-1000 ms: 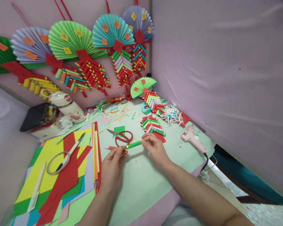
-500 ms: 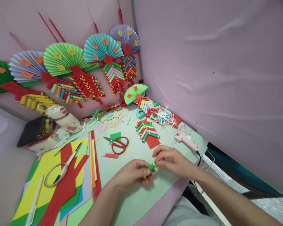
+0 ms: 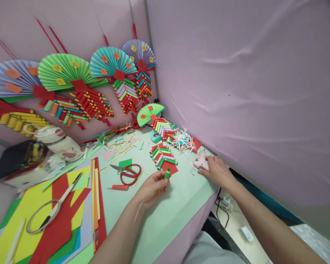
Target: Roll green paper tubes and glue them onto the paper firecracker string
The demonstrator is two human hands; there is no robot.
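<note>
A short green paper roll with a yellow band near its upper end is in the left hand, raised over the tabletop to the right of the red-handled scissors. The left grip is narrow, fingertips and thumb pinching the roll, which stands nearly upright with its open end showing. Farther right of the scissors, the right hand lies over the handle of a pale pink glue gun. Thumb and fingers lie on opposite sides of the handle, but how firmly that grip has closed I cannot tell.

The scissors lie with blades parted, partly over a green paper square. Just on their near side is a red tube. To their right, a string of coloured rolls lies partly on a red square; beyond that are a small light-green fan and a heap of white paper strips.

Behind the scissors are thin coloured scraps. To their left is a spread of coloured sheets, and farther left and back a white jug. Behind everything, pleated fans hang on the wall.
</note>
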